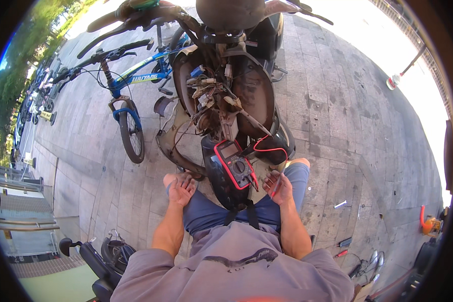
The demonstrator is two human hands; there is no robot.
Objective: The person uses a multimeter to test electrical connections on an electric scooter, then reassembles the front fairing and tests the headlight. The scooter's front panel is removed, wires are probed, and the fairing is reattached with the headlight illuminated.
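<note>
A red-rimmed multimeter [242, 180] lies tilted on the black front wheel and mudguard [218, 182] of a scooter, between my knees. My right hand [283, 190] is half curled, palm up, over my right thigh, with a red test probe [275, 190] in its fingers. The probe's red lead [272, 149] loops up toward the scooter's wiring. Palm up by my left knee, my left hand [181, 190] is empty with its fingers apart. The scooter's front is opened, and a tangle of wires and connectors [206, 93] hangs out of it.
A blue bicycle [131, 80] stands at the left of the scooter. On the paving at the right lie a wrench [341, 204], a red-handled tool [341, 253] and some cables [375, 261]. Another two-wheeler [98, 264] is close behind my left side.
</note>
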